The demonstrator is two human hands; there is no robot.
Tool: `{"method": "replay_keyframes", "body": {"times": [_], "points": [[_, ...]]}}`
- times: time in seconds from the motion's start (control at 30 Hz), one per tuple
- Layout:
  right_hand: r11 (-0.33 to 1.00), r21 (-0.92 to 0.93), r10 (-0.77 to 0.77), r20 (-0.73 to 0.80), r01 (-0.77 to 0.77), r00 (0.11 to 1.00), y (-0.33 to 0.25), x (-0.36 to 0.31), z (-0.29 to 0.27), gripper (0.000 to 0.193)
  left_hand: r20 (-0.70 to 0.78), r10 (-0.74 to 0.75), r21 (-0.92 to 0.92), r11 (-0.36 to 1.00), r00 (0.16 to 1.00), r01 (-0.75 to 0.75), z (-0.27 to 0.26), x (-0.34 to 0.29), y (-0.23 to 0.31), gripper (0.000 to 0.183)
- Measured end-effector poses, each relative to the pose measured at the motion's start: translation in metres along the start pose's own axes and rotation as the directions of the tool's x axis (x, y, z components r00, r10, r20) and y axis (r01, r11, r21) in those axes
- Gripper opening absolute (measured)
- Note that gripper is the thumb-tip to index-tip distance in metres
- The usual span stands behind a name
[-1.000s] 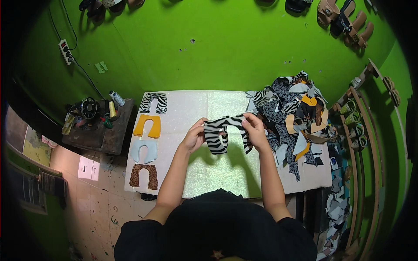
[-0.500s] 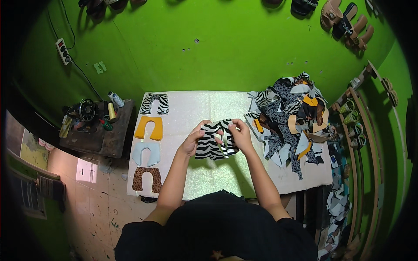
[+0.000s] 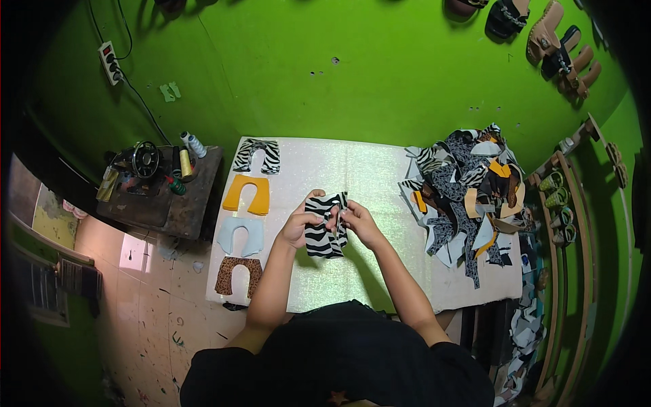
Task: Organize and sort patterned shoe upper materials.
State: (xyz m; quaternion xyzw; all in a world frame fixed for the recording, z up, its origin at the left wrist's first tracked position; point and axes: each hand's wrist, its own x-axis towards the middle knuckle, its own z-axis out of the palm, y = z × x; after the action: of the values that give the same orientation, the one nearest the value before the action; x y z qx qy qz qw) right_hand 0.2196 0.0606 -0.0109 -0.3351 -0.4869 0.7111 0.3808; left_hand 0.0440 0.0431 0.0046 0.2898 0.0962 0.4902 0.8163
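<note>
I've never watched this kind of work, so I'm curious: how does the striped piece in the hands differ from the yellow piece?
The striped piece is black and white; the yellow piece is one plain colour. The left hand and right hand hold the striped piece, looking bent, above the table; the yellow piece lies flat there, arch-shaped. Both look like cut sheet material.

Cloth piece [image 3: 320,239], one: black-and-white zebra stripes, bent over on itself, wide striped face turned up to us, right side nearly edge-on, gap near the middle. We hold it above the table [image 3: 380,176], left edge in our left hand [image 3: 294,226], right edge in our right hand [image 3: 362,225].
</note>
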Motion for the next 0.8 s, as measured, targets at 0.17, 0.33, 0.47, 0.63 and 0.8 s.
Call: {"method": "replay_keyframes", "body": {"times": [0.17, 0.33, 0.47, 0.63, 0.8], "points": [[1.000, -0.019, -0.017, -0.056, 0.015, 0.998, 0.006, 0.017, 0.005, 0.024, -0.196, 0.046, 0.175, 0.985, 0.979, -0.011, -0.026, -0.017, 0.014, 0.046], [0.977, -0.203, 0.070, 0.042, -0.060, 0.997, 0.000, 0.037, 0.011, 0.027, -0.212, 0.061, 0.041, 0.998, 0.975, -0.054, -0.056, -0.032, 0.028, 0.026], [0.944, -0.294, 0.199, 0.133, -0.153, 0.971, 0.001, 0.056, 0.011, 0.029, -0.348, 0.009, 0.265, 0.960, 0.937, 0.089, -0.065, -0.033, 0.043, 0.022], [0.932, -0.228, 0.328, 0.201, -0.282, 0.923, 0.006, 0.102, 0.022, 0.031, -0.452, 0.118, 0.576, 0.796, 0.884, 0.188, -0.099, -0.028, 0.070, 0.024], [0.953, -0.238, 0.201, 0.032, -0.188, 0.979, 0.007, 0.173, 0.041, 0.026, -0.542, 0.261, 0.451, 0.892, 0.799, 0.015, -0.140, -0.015, 0.105, 0.029]]}}
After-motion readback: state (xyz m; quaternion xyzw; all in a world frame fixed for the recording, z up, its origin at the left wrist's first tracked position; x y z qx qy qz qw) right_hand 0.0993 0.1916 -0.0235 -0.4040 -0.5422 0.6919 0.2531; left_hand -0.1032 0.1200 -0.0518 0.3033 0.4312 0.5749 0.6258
